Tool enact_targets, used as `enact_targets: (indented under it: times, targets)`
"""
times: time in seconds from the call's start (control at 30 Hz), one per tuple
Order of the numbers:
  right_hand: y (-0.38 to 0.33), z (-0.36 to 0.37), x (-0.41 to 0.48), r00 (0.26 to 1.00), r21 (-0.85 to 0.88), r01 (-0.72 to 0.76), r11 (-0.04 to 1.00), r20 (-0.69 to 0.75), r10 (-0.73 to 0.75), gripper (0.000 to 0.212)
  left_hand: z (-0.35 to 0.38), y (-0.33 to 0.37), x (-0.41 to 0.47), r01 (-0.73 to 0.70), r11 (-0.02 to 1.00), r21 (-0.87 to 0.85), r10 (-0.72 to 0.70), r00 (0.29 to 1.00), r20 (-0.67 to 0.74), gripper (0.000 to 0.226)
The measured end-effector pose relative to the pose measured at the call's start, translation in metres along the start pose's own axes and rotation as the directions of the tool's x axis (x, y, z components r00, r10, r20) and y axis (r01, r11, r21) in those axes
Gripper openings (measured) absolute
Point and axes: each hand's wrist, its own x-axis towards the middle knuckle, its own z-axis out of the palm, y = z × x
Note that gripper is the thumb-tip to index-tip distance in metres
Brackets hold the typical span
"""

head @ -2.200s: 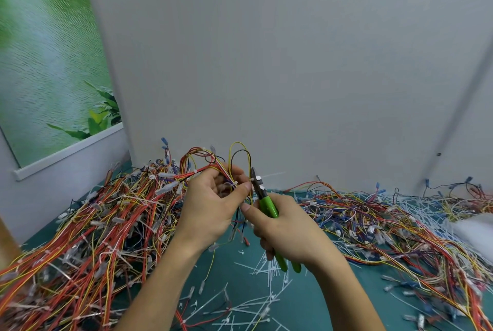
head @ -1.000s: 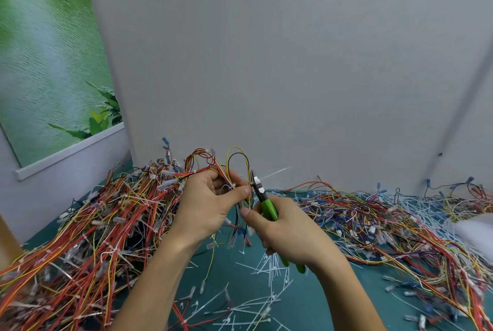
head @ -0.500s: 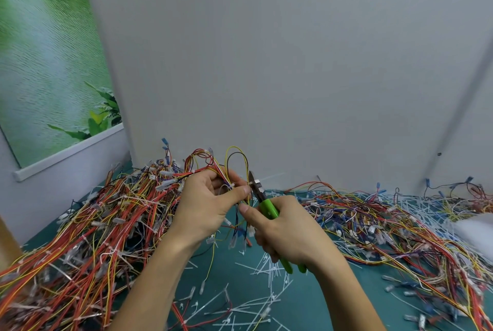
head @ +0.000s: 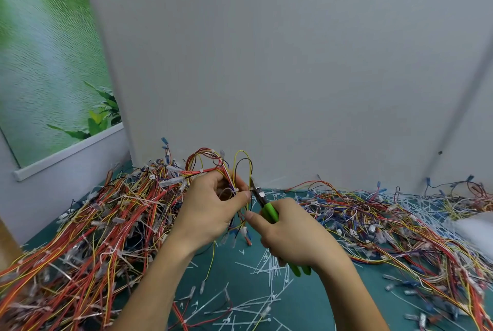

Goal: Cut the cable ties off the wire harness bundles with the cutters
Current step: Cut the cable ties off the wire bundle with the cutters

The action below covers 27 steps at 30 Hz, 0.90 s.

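While a wire harness bundle [head: 210,170] is pinched by the left hand [head: 210,210], green-handled cutters [head: 270,212] are gripped at its three o'clock by the right hand [head: 296,237].

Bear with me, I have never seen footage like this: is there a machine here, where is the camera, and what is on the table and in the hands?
No machine here: a person works with two bare hands, and the single picture comes from a camera worn on their head, looking forward and down. The left hand holds up a wire harness bundle. The right hand grips green-handled cutters, whose tip is close to the bundle by the left thumb. On the teal table lies a heap of coloured wire harnesses at the left and another heap at the right, with cut white cable ties scattered between them.
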Motion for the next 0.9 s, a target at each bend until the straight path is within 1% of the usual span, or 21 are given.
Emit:
enact_targets:
  times: [0.07,0.1,0.2,0.33,0.43,0.5,0.57,0.67,0.83,0.9]
  targets:
    - [0.001,0.0,0.0011,0.999,-0.043,0.005,0.999,-0.033,-0.007,0.051,-0.0002,0.0013,-0.0005,-0.012,1.0,0.0,0.012,1.0,0.002,0.014]
    - [0.0014,0.0,0.0015,0.999,-0.035,0.002,0.999,-0.032,-0.004,0.049,0.0002,0.0018,-0.0008,-0.019,1.0,0.004,0.019,1.0,-0.001,0.012]
    - [0.0013,0.0,0.0003,0.999,0.052,-0.034,0.998,0.018,0.034,0.047,0.0025,0.0021,-0.0015,-0.05,0.996,0.073,0.051,0.999,-0.011,0.012]
    - [-0.0008,-0.0028,-0.0019,0.995,0.184,-0.054,0.981,0.09,0.038,0.055,0.0049,0.0018,-0.003,-0.109,0.975,0.194,0.112,0.994,-0.003,0.016]
    - [-0.0018,-0.0039,-0.0025,0.991,0.228,-0.069,0.971,0.126,0.041,0.052,0.0052,0.0036,-0.0042,-0.127,0.968,0.217,0.128,0.992,0.006,0.016]
    - [-0.0009,-0.0031,-0.0015,0.988,0.24,-0.082,0.967,0.145,0.048,0.047,0.0046,0.0044,-0.0039,-0.126,0.969,0.212,0.128,0.992,0.004,0.016]
    - [0.0004,-0.0023,-0.0001,0.987,0.229,-0.076,0.97,0.155,0.041,0.04,0.0038,0.0047,-0.0037,-0.131,0.969,0.208,0.134,0.991,0.0,0.017]
    - [0.0019,-0.0012,0.0009,0.99,0.173,-0.049,0.984,0.138,0.025,0.039,0.0033,0.0036,-0.0035,-0.12,0.974,0.19,0.124,0.992,-0.007,0.018]
    - [0.0044,0.002,0.0048,1.0,0.054,-0.011,0.999,0.004,0.011,0.041,0.0015,0.0021,-0.0021,-0.094,0.986,0.137,0.099,0.995,-0.027,0.017]
    - [0.0038,0.0027,0.0049,1.0,0.052,-0.01,0.999,-0.006,0.01,0.04,0.0009,0.0028,-0.002,-0.096,0.985,0.141,0.101,0.995,-0.023,0.016]
